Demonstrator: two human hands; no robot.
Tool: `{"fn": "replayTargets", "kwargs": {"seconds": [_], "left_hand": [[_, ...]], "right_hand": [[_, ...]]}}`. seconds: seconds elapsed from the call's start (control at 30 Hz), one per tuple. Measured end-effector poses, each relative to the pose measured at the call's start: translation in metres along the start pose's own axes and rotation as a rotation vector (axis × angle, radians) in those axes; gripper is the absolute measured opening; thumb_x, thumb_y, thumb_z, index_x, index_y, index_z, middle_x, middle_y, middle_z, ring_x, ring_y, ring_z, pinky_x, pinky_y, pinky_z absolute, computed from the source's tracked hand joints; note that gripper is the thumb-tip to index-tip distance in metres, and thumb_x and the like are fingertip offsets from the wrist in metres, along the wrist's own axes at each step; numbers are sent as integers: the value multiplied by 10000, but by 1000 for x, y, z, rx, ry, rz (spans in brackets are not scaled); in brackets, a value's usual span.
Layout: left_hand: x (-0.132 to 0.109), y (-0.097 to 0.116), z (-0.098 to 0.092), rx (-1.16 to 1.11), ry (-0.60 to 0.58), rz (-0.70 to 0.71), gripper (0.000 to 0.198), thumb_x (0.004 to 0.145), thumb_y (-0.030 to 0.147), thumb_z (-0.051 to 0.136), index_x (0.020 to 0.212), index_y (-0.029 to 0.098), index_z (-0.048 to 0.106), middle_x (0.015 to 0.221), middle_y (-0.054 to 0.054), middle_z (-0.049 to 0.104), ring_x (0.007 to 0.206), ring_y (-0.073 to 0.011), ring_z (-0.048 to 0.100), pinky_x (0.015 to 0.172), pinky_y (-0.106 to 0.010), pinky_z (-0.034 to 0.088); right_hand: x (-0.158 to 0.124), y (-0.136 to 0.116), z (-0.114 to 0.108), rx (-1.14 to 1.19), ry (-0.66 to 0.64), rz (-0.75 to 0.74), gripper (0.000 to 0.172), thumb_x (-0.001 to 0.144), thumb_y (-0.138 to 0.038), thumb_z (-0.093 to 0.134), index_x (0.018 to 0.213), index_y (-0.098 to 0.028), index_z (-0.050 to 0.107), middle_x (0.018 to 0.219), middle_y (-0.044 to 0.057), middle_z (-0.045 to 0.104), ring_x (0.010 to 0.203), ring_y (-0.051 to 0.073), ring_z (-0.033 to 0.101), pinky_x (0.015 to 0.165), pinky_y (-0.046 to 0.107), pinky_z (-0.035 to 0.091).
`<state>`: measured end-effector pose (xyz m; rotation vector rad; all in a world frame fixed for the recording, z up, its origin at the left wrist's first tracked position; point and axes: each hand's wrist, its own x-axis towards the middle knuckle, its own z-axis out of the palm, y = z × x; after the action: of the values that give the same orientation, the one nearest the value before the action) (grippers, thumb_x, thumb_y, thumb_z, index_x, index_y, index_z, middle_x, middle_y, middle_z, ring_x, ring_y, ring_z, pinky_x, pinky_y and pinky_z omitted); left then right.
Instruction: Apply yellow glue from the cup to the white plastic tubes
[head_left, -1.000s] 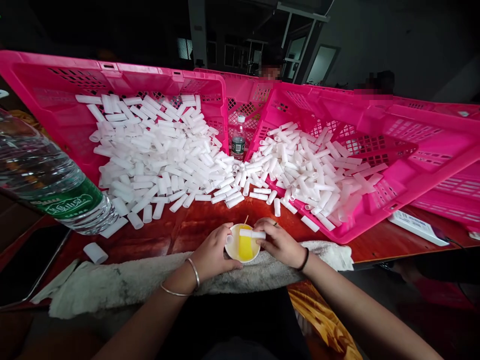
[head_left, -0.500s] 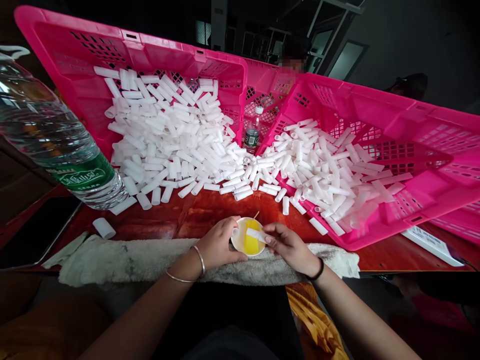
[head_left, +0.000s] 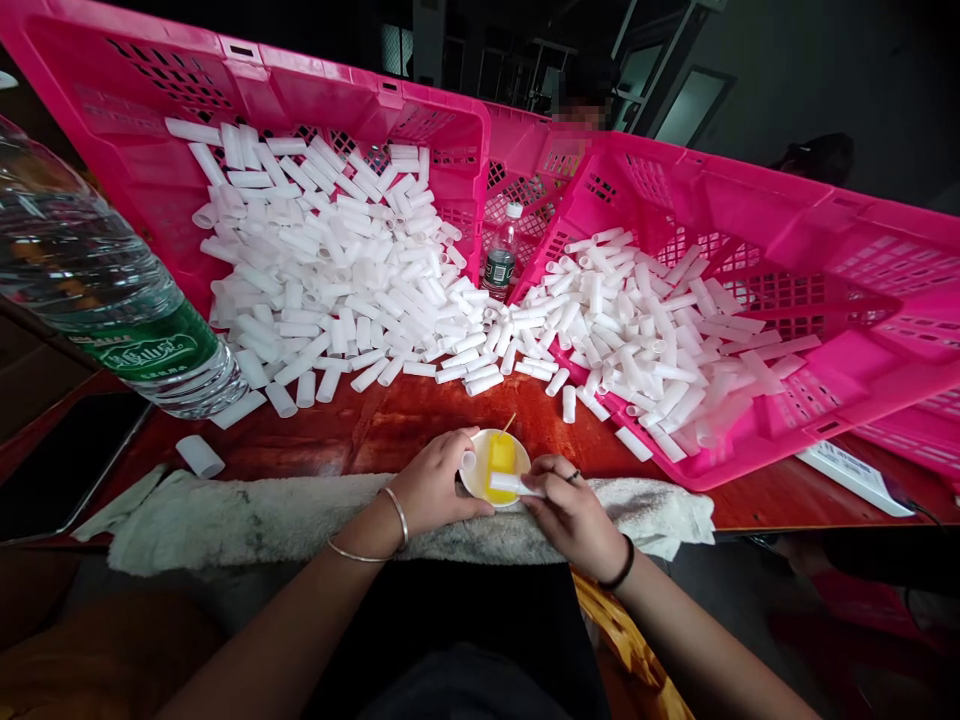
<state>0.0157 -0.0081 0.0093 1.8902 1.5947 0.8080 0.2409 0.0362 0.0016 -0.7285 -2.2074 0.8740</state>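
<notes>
My left hand (head_left: 429, 485) curls round the left side of a small white bowl (head_left: 472, 487), thumb near its front rim. The end of a short white tube (head_left: 468, 462) shows at its fingertips. In the bowl is something yellow (head_left: 501, 455), with a thin stick (head_left: 509, 424) poking up at the back. My right hand (head_left: 571, 515) is closed on another white plastic tube (head_left: 508, 484), held nearly level, its left end over the yellow. Whether that end touches the yellow, I cannot tell.
A pale towel (head_left: 240, 522) lies along the front edge of the red table (head_left: 330, 440). White tubes (head_left: 337, 270) spill from two tipped pink baskets (head_left: 757, 200). A big water bottle (head_left: 142, 320) and a phone (head_left: 71, 460) are left, a small bottle (head_left: 501, 255) between the baskets.
The tube in my right hand has shifted down and a little left over the bowl, now closer to level. My left hand stays at the bowl; the camera view has shifted slightly.
</notes>
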Motion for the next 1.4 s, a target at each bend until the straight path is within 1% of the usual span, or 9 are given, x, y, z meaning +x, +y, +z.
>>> {"fn": "replayTargets", "kwargs": {"seconds": [0.1, 0.27, 0.57, 0.7, 0.83, 1.03, 1.13, 1.23, 1.4], "left_hand": [[0, 0, 0, 2, -4, 0, 644, 553, 389, 823, 1058, 188, 477, 1345, -134, 486, 1241, -293, 447, 1039, -454, 389], [0, -4, 2, 2, 25, 35, 674, 535, 395, 828, 1084, 206, 485, 1326, -118, 501, 1229, -297, 464, 1024, -456, 408], [1, -5, 3, 40, 19, 69, 656, 549, 377, 823, 1070, 200, 464, 1288, -129, 516, 1203, -294, 487, 1012, -462, 422], [-1, -1, -4, 142, 105, 151, 563, 616, 364, 766, 1024, 157, 438, 1337, -208, 399, 1291, -353, 358, 1036, -509, 378], [-3, 13, -16, 238, 142, 233, 149, 885, 197, 406, 1024, 152, 437, 1103, -147, 531, 1048, -235, 550, 882, -403, 495], [-6, 39, -28, 549, 108, 413, 223, 911, 178, 402, 1103, 144, 510, 948, -110, 639, 855, -250, 588, 755, -413, 510], [-13, 58, -30, 539, -1, 350, 191, 900, 208, 433, 1036, 147, 553, 855, -91, 651, 777, -247, 599, 691, -391, 499], [-27, 83, -26, 193, -180, 152, 106, 876, 231, 471, 916, 181, 556, 831, -41, 658, 741, -192, 610, 656, -297, 485], [-65, 109, 12, 42, -226, -70, 148, 846, 300, 466, 866, 197, 570, 860, -81, 671, 761, -237, 626, 674, -343, 488]], "right_hand": [[-3, 1, 0, -28, 6, -60, 136, 868, -219, 555, 989, -216, 618, 975, 87, 563, 934, 213, 568, 796, 363, 502], [-6, -1, 4, 147, 109, 137, 72, 887, -263, 544, 918, -205, 572, 847, 53, 618, 749, 171, 619, 651, 296, 540], [-17, 10, 4, -367, 41, -362, 207, 854, -61, 515, 961, -217, 596, 1099, 90, 602, 998, 228, 571, 852, 427, 517], [-10, 0, 2, -5, 184, -130, 138, 850, -121, 568, 949, -218, 566, 1001, 74, 621, 914, 193, 613, 769, 350, 543], [3, -25, -4, 340, 306, 128, 105, 847, -246, 615, 940, -215, 578, 911, 49, 647, 822, 162, 633, 712, 286, 542], [20, -51, -18, 382, 157, 238, 117, 828, -285, 633, 885, -190, 596, 793, 32, 643, 679, 136, 587, 584, 240, 483], [25, -61, -23, 155, 50, 155, 96, 872, -260, 548, 833, -178, 578, 716, 17, 597, 620, 126, 547, 579, 246, 447], [21, -75, -22, -125, 36, -21, 236, 916, -225, 417, 702, -183, 506, 595, -5, 517, 537, 119, 484, 555, 259, 390], [-6, -99, -6, -208, 80, 19, 302, 940, -213, 337, 645, -225, 401, 522, -17, 466, 462, 127, 468, 466, 252, 364]]}}
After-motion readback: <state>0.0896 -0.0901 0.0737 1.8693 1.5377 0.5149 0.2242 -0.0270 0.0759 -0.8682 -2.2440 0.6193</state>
